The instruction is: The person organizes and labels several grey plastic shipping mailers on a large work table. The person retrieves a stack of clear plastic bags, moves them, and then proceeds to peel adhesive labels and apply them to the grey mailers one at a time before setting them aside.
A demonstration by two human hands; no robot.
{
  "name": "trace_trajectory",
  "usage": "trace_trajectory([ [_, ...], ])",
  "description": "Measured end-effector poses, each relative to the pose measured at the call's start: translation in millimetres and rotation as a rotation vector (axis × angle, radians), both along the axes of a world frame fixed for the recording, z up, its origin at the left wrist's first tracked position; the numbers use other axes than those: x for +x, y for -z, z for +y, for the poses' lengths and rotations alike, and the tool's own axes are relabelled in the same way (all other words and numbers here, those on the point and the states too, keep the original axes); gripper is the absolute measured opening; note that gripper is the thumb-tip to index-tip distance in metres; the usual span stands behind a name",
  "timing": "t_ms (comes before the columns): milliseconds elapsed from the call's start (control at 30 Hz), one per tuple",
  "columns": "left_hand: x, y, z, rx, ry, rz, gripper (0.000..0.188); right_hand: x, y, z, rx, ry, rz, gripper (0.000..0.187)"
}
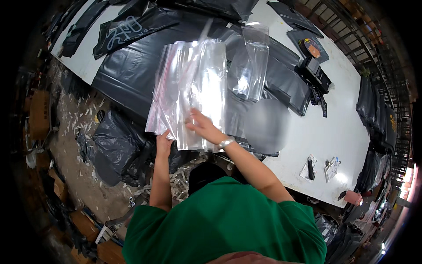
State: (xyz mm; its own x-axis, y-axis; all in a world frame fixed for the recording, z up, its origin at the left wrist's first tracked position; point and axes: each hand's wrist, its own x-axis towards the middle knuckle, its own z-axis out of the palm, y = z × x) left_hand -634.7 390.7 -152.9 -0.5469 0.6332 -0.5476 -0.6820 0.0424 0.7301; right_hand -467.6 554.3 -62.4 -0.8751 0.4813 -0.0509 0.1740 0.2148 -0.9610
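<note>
A stack of clear plastic bags (210, 83), with pinkish strips along the left edges, lies fanned out in front of me. It rests on large black plastic sheeting (127, 75). My left hand (164, 141) pinches the lower left corner of the stack between thumb and fingers. Over the middle of the lower part, my right hand (204, 126) has its fingers stretched out and apart, with a silvery bracelet at the wrist. Whether its fingertips touch the top bag I cannot tell. More clear bags (255, 61) lie just right of the stack.
The white table (325, 145) carries a black tape dispenser (315, 74), a round orange sticker roll (312, 47), and a black-handled cutter (311, 168). Black bags (373, 110) hang over its right edge. A black plastic sack (118, 141) sits on the littered floor (74, 154) at left.
</note>
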Motion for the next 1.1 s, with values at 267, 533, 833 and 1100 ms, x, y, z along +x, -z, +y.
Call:
trace_trajectory([
  [267, 7.6, -6.6, -4.0, 0.056, -0.104, -0.059, 0.065, 95.2, 53.8, 16.6, 0.115, 0.801, -0.293, 0.037],
  [533, 0.6, -9.0, 0.7, -0.002, -0.075, -0.08, 0.057, 104.1, 52.5, 138.9, 0.836, 0.554, -0.596, 0.049],
  [833, 1.0, 1.5, -8.8, -0.102, -0.062, -0.036, 0.03, 149.8, 58.1, 17.8, 0.373, 0.657, -0.17, 0.033],
  [1100, 37.7, -3.4, -11.4, -0.069, 0.007, -0.064, 0.03, 67.2, 0.1, -38.2, 0.574, 0.378, -0.001, 0.039],
])
